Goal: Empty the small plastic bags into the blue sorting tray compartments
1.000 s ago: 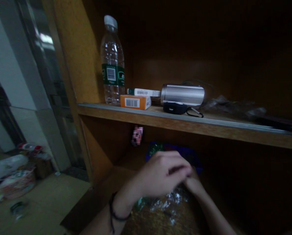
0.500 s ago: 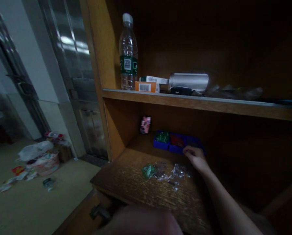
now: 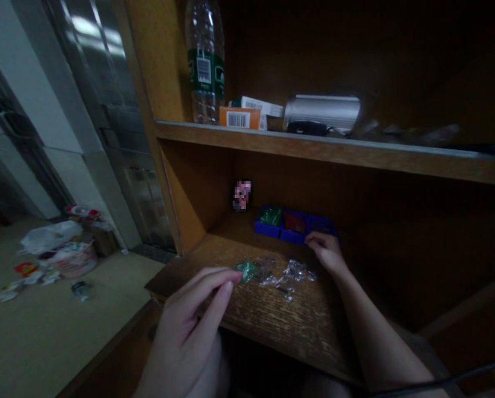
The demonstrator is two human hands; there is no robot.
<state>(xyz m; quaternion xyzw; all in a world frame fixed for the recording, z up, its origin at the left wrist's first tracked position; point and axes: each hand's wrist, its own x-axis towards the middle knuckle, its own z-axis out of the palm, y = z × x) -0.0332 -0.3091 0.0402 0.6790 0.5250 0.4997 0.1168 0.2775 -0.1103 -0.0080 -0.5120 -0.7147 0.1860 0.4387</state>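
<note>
From the head camera, the person's left hand reaches in at seven o'clock over a worn wooden shelf, its fingers slightly parted, tips just beside a small green foil packet at six o'clock, not pinching it. The right hand, at four o'clock, has its fingers loosely curled; any grip is hidden. Beyond sits a blue plastic divided tray, seemingly kept for sorting: green in the left compartment, red in the middle, the right too dark to tell. Crumpled clear plastic wrappers lie between the hands and the tray, as if set out within easy reach.
</note>
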